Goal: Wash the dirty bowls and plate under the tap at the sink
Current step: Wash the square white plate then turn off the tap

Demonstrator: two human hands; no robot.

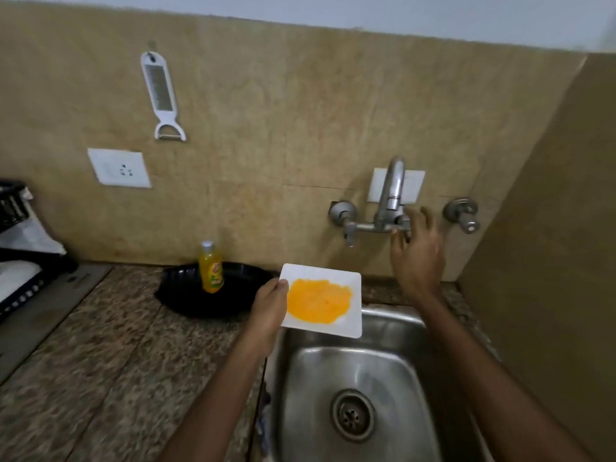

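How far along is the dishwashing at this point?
Nothing looks washed yet. The left hand holds the plate, yellow smear on it, over the edge of the sink; the right hand reaches, fingers spread, for the tap. No water is running. All the washing remains.

A single head-worn camera looks forward and down over the sink [393,318]. It sits close, facing the wall [300,111]

Left hand [269,305] in a pinch; right hand [418,258] outstretched, fingers [397,243] spread.

shiny steel sink [393,331], speckled stone counter [116,328]
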